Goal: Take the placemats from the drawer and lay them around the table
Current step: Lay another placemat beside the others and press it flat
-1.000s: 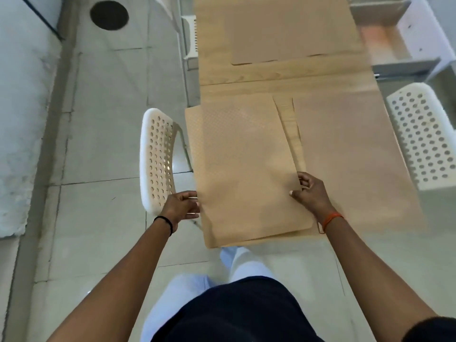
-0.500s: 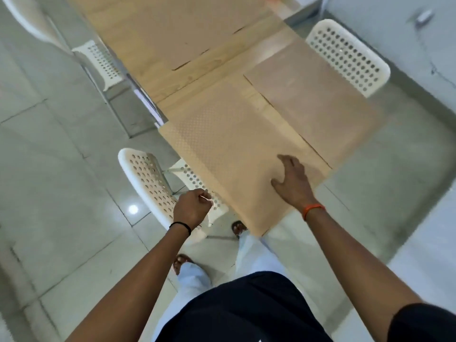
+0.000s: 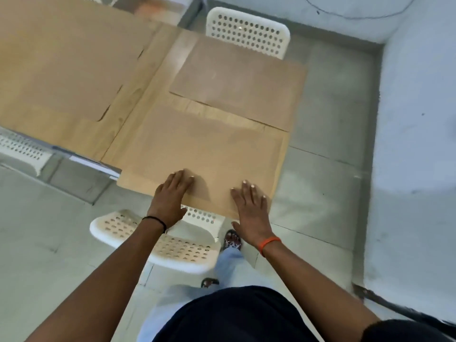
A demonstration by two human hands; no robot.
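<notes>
Grey tiled floor, wooden bench covered with tan placemats. Nearest placemat is laid flat at the bench's near edge. Left hand and right hand are pressed flat on it, fingers spread, nothing gripped. Second placemat is laid just beyond; white perforated chair is tucked below the hands.

1 head-worn wide-angle view, looking steeply down and forward from standing height, close over the near end of the counter, both forearms reaching in from the bottom edge, floor to the right
</notes>
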